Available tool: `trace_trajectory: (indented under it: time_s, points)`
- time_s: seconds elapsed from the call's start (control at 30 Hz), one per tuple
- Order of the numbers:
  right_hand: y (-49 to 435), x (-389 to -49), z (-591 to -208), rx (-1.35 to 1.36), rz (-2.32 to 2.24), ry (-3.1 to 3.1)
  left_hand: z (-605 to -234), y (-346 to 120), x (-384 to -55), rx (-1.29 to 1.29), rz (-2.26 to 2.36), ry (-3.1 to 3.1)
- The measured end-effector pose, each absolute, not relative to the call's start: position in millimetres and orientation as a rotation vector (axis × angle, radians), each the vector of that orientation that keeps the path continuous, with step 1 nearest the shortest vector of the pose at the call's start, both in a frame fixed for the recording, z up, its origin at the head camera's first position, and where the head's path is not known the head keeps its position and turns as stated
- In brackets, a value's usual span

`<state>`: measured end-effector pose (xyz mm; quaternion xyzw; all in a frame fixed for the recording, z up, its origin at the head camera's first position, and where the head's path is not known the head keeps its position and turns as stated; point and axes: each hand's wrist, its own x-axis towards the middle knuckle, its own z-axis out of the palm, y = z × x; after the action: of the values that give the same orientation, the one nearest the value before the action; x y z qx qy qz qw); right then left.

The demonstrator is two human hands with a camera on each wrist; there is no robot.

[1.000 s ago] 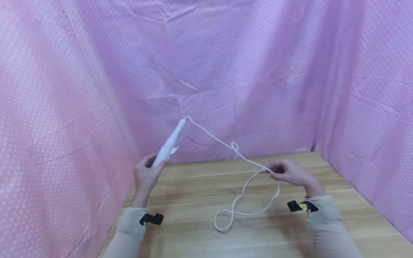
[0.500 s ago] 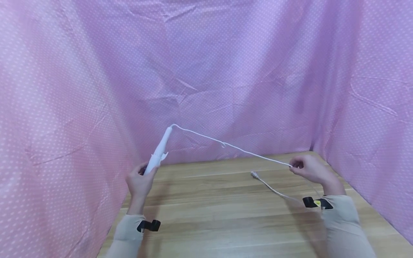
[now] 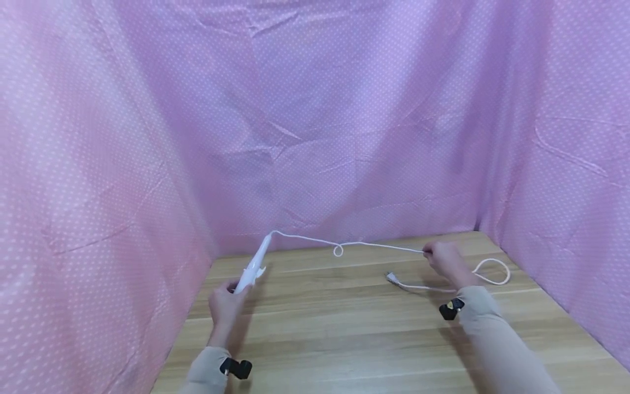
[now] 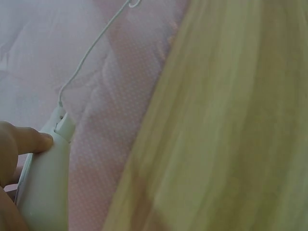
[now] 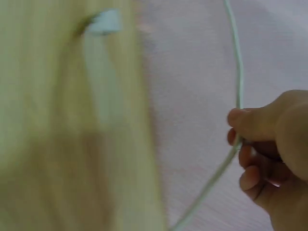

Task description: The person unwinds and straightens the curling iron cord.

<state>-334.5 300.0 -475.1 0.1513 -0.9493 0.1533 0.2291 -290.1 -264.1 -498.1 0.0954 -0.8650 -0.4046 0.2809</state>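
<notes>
My left hand (image 3: 225,311) holds a slim white curling iron (image 3: 254,266) by its lower end, the tapered end tilted up and away. A finger or thumb lies along its body (image 4: 47,185) in the left wrist view, near a small raised lever. From the tip a white power cord (image 3: 389,246) runs to the right, with a small loop (image 3: 338,250) midway. My right hand (image 3: 444,261) pinches the cord between thumb and fingertips, also plain in the right wrist view (image 5: 262,125). Beyond that hand the cord loops round to its plug (image 3: 391,278), above or on the table.
The wood-grain table (image 3: 315,339) spreads beneath both hands. Pink dotted cloth (image 3: 315,137) hangs behind it and along both sides. Each wrist carries a small black camera (image 3: 236,368).
Both hands have come down toward the table, the curling iron lowering with the left. The right hand slid outward along the cord, then slightly back left; the cord's large front loop has gone.
</notes>
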Motion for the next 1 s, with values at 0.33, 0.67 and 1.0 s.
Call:
trace_trajectory:
  time_s: [0.33, 0.67, 1.0]
  points:
    - [283.5, -344.8, -514.6, 0.389, 0.552, -2.673, -531.5, -273.3, -280.8, 0.337, -1.059, -2.453]
    - [281.7, -350.2, -537.2, 0.422, 0.616, -2.673, -544.8, -276.9, -278.6, 0.343, -1.007, -2.519]
    - [283.3, -356.2, -545.1, 0.439, 0.609, -2.826, -539.1, -277.0, -277.6, 0.403, -0.932, -2.617]
